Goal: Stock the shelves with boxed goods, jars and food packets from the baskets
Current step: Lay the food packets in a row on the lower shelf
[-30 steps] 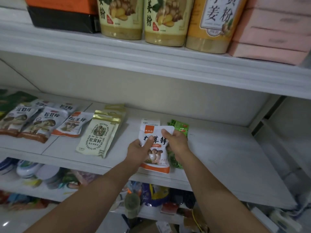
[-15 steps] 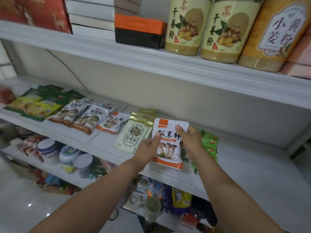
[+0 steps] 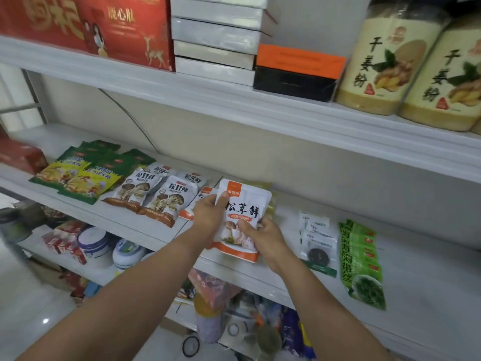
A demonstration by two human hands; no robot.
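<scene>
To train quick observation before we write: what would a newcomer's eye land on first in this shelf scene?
First, the white mushroom packet in the centre, over the front of the middle shelf, held by the left hand near its top and the right hand lower down. Next, the big red gift box on the top shelf at left, and the tall ginger-powder jars at right.

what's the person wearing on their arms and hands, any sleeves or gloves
Nothing visible. Both forearms are bare to the frame edge, without sleeves. The left hand and right hand have no gloves; no watch, band or ring shows.
</scene>
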